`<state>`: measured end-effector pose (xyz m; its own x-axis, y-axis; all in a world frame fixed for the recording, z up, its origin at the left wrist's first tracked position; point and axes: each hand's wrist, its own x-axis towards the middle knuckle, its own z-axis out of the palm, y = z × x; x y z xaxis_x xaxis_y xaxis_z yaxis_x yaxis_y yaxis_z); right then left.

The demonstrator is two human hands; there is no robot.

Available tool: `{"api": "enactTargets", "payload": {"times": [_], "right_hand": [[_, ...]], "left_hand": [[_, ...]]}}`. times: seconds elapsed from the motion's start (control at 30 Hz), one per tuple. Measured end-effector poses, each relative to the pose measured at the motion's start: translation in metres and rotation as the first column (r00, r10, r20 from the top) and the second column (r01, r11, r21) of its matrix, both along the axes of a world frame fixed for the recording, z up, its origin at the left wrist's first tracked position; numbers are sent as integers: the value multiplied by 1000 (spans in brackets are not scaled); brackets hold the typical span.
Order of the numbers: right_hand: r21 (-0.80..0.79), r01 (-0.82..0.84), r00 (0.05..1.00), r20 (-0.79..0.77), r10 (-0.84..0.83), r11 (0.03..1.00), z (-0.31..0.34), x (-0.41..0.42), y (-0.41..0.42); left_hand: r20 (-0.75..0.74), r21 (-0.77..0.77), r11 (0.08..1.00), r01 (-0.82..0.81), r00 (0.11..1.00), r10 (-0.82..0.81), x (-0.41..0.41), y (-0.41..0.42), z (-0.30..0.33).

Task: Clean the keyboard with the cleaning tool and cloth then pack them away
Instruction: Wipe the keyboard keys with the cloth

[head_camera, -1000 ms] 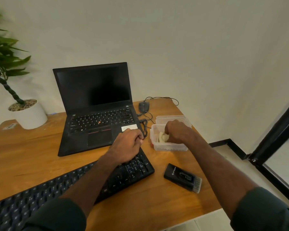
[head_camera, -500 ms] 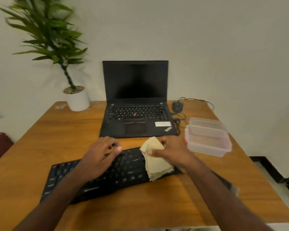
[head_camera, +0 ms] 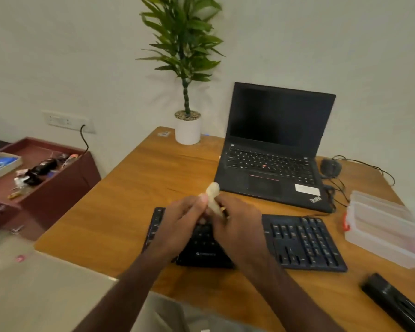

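A black keyboard (head_camera: 302, 240) lies across the wooden desk (head_camera: 134, 200) in front of me. Both hands meet above its left half. My left hand (head_camera: 180, 221) and my right hand (head_camera: 237, 224) hold a pale yellow cloth (head_camera: 212, 195) bunched between them, its top poking up above the fingers. The black cleaning tool (head_camera: 391, 300) lies on the desk at the lower right. A clear plastic box (head_camera: 383, 238) with its lid behind it stands at the right edge.
An open black laptop (head_camera: 273, 149) sits behind the keyboard, with a mouse (head_camera: 330, 167) and cable to its right. A potted plant (head_camera: 187, 125) stands at the desk's back. A maroon cabinet (head_camera: 46, 188) with clutter is on the left.
The view has swung left. The cloth, held spread by my right hand over the keyboard, is now bunched up between both hands; my left hand has come off the keys to grip it.
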<state>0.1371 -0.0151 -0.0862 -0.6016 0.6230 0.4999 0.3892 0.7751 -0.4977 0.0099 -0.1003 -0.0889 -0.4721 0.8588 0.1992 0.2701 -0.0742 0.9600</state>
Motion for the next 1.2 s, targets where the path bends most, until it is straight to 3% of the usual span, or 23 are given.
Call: {"api": "enactTargets", "payload": {"times": [0.07,0.13,0.23,0.27,0.3,0.37,0.4,0.43,0.5,0.57,0.63,0.7,0.8,0.87,0.9,0.93,1.0,1.03,1.2], "right_hand": [[-13,-112,993,21,112,994,-8,-4,-8],[-147,-183,983,-47,178,972,-10,0,-8],[-381,-99,975,-221,13,919,-4,10,3],[-513,-118,969,-248,-16,850,1,13,6],[-667,-210,956,-292,8,715,5,16,9],[-844,-422,903,-424,70,330,8,20,10],[-858,-463,886,-455,91,222,9,21,8],[-870,-447,895,-434,107,208,10,22,5],[-881,-369,929,-364,73,295,7,22,2],[-887,-272,952,-304,-28,372,2,24,5],[-902,-276,945,-318,-80,330,0,27,8],[-911,-349,922,-375,-95,219,-1,24,8],[-913,-400,909,-406,-97,80,-1,10,-2],[-914,-384,914,-396,-83,134,-3,-2,-11],[-902,-367,913,-396,-100,228,-4,-8,-14],[-863,-316,913,-390,-123,395,-5,-12,-15],[-576,-90,934,-331,-131,812,-10,-19,-10],[-404,-17,952,-288,-109,915,-13,-24,-7],[-57,-63,996,58,66,996,-29,-73,2]], "left_hand": [[123,-10,1000,-19,992,20,-1,4,4],[174,-21,999,-38,984,41,-9,3,2],[215,-30,997,76,974,-67,-23,1,-1],[213,-26,987,159,965,-150,-25,0,2],[208,-30,967,253,948,-242,-26,-1,5],[200,-48,919,392,905,-376,-25,0,16],[182,-56,910,412,900,-396,-25,2,22],[120,-66,917,393,916,-384,-29,4,25],[-167,-133,962,238,951,-258,-46,1,22],[-403,-258,964,58,901,-162,-75,-14,4],[-436,-458,888,-33,879,-192,-102,-38,-14],[-396,-615,788,-34,878,-271,-117,-58,-31],[-402,-621,783,41,840,-363,-118,-69,-50],[-463,-582,813,19,814,-351,-117,-68,-57],[-481,-569,822,11,806,-344,-116,-68,-59],[-493,-556,831,10,801,-339,-114,-68,-58],[-514,-530,848,11,791,-332,-110,-69,-58],[-526,-525,851,10,783,-333,-108,-68,-59],[-619,-520,852,-57,712,-331,-106,-64,-66]]}}
